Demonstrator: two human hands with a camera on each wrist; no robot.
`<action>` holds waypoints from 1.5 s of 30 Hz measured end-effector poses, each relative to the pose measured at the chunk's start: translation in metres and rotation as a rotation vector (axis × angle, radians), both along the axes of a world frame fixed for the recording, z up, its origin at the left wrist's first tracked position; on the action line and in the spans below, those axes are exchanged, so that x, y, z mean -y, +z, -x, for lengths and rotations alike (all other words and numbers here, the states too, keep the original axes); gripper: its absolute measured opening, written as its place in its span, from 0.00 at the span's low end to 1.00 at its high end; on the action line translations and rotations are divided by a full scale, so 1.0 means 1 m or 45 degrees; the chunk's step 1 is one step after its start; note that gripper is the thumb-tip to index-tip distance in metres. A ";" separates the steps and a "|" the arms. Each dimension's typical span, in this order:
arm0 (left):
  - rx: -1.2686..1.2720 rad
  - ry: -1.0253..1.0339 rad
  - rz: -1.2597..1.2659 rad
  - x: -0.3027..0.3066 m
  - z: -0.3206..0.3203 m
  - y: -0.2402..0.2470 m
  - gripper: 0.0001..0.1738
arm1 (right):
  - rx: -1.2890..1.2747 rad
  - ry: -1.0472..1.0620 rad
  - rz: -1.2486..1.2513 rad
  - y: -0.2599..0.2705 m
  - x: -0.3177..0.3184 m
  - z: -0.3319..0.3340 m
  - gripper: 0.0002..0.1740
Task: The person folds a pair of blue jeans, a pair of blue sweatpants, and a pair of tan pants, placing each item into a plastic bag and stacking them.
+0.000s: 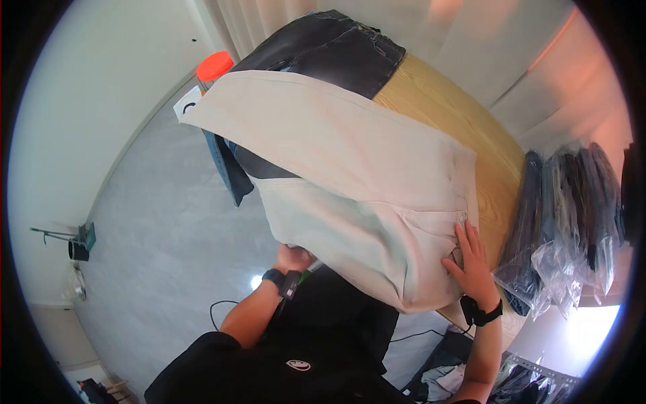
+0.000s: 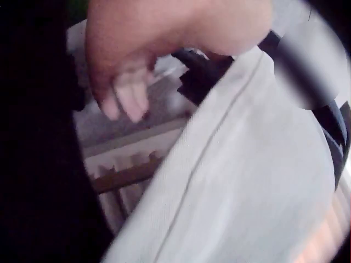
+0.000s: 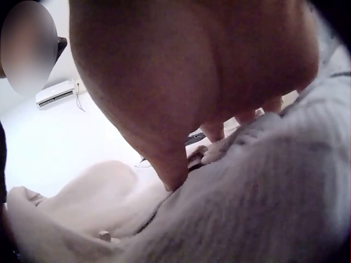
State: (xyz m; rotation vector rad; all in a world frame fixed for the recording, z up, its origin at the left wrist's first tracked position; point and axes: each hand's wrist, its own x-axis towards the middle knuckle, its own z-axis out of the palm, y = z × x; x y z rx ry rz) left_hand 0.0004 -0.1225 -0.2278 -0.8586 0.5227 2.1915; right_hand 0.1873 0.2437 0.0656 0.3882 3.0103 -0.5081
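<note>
A pair of cream trousers (image 1: 336, 128) lies across the table, one leg stretched toward the far left and the waistband at the right. My right hand (image 1: 474, 266) rests on the waistband beside the button, fingers spread and thumb apart. In the right wrist view, its thumb and fingertips (image 3: 175, 178) touch the bunched cloth. My left hand (image 1: 295, 258) is at the near edge of the trousers, over the front of my body. In the left wrist view, its fingers (image 2: 134, 98) hang loosely curled beside the cream cloth (image 2: 241, 148), with nothing seen between them.
Dark trousers (image 1: 323, 50) lie under the cream leg at the back of the wooden table (image 1: 437, 87). A red-lidded container (image 1: 215, 65) stands at the far left. Bagged garments (image 1: 565, 209) hang on the right. Cables (image 1: 420, 334) run near the table's front.
</note>
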 end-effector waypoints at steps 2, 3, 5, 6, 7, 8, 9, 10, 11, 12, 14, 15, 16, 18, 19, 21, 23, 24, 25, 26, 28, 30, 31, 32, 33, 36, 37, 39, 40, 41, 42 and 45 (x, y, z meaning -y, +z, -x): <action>-0.347 0.254 -0.021 0.010 0.013 -0.021 0.40 | -0.002 -0.002 0.004 0.000 0.002 0.000 0.43; -0.487 0.329 0.091 0.023 0.020 -0.025 0.41 | 0.000 -0.003 0.020 0.002 0.003 0.000 0.43; -0.288 0.508 0.183 0.052 0.039 -0.008 0.41 | 0.012 -0.018 0.054 0.008 0.002 -0.003 0.42; 0.043 0.600 0.160 0.072 0.048 0.021 0.39 | 0.016 -0.035 0.078 0.011 0.004 -0.007 0.40; -0.013 0.673 0.080 0.086 0.052 0.036 0.36 | 0.019 -0.049 0.100 0.013 0.005 -0.012 0.38; -0.067 0.748 0.000 0.098 0.056 0.045 0.33 | 0.022 -0.007 0.062 0.012 0.003 -0.018 0.37; -0.189 0.701 0.094 0.108 0.060 0.049 0.32 | 0.027 0.036 0.026 0.010 0.001 -0.026 0.35; -0.310 0.649 0.196 0.119 0.066 0.053 0.32 | 0.033 0.078 -0.004 0.008 0.001 -0.032 0.34; -0.427 0.592 0.302 0.133 0.070 0.054 0.31 | 0.038 0.146 -0.018 0.010 0.005 -0.036 0.34; -0.492 0.486 0.293 0.151 0.077 0.039 0.27 | 0.045 0.212 -0.030 0.016 0.010 -0.041 0.33; -0.493 0.548 0.413 0.178 0.080 0.040 0.24 | 0.090 0.261 0.025 0.026 0.015 -0.050 0.36; -0.494 0.570 0.475 0.190 0.081 0.042 0.23 | 0.120 0.253 0.009 0.031 0.018 -0.054 0.37; -0.492 0.641 0.530 0.200 0.084 0.052 0.22 | 0.143 0.240 -0.014 0.036 0.020 -0.055 0.37; -0.608 0.706 0.613 0.227 0.090 0.082 0.23 | 0.144 0.221 -0.088 0.038 0.021 -0.065 0.38; -0.726 0.707 0.644 0.237 0.094 0.098 0.24 | 0.120 0.222 -0.138 0.034 0.020 -0.070 0.38; -0.801 0.688 0.680 0.230 0.092 0.166 0.26 | 0.108 0.218 -0.268 0.026 0.018 -0.079 0.36; -0.932 0.671 0.647 0.219 0.096 0.219 0.27 | 0.120 0.224 -0.440 0.016 0.016 -0.090 0.34; -1.001 0.669 0.634 0.214 0.100 0.240 0.27 | 0.095 0.193 -0.459 0.012 0.015 -0.095 0.33; -1.031 0.661 0.635 0.208 0.101 0.257 0.27 | 0.072 0.167 -0.475 0.008 0.012 -0.100 0.32; -1.063 0.651 0.636 0.201 0.103 0.272 0.28 | 0.049 0.139 -0.489 0.004 0.009 -0.105 0.31; -1.124 0.622 0.612 0.191 0.104 0.289 0.28 | 0.004 0.042 -0.568 -0.005 0.001 -0.115 0.30; -1.175 0.592 0.552 0.182 0.103 0.296 0.29 | -0.019 -0.071 -0.610 -0.010 -0.003 -0.124 0.28; -1.191 0.612 0.588 0.174 0.100 0.302 0.29 | -0.018 -0.107 -0.603 -0.007 -0.001 -0.127 0.28; -1.208 0.635 0.625 0.164 0.094 0.310 0.29 | -0.018 -0.141 -0.596 -0.002 0.001 -0.132 0.28; -1.223 0.660 0.664 0.159 0.089 0.316 0.29 | -0.018 -0.171 -0.589 0.002 0.003 -0.135 0.29; -1.295 0.719 0.761 0.156 0.076 0.322 0.29 | 0.107 -0.284 -0.558 0.001 -0.003 -0.157 0.29; -1.327 0.776 0.895 0.149 0.071 0.331 0.28 | 0.084 -0.288 -0.533 0.004 -0.005 -0.160 0.28; -1.380 0.878 1.153 0.134 0.064 0.343 0.28 | 0.049 -0.308 -0.495 0.019 -0.008 -0.166 0.26; -1.440 0.815 1.216 0.149 0.068 0.339 0.30 | -0.145 -0.295 -0.374 0.033 -0.008 -0.156 0.20; -1.439 0.787 1.283 0.165 0.079 0.338 0.29 | -0.207 -0.257 -0.337 0.047 -0.013 -0.150 0.19; -1.439 0.758 1.352 0.179 0.091 0.339 0.28 | -0.270 -0.219 -0.298 0.061 -0.019 -0.147 0.17; -1.546 0.963 1.816 0.182 0.153 0.360 0.26 | -0.405 -0.437 -0.144 0.075 -0.045 -0.132 0.14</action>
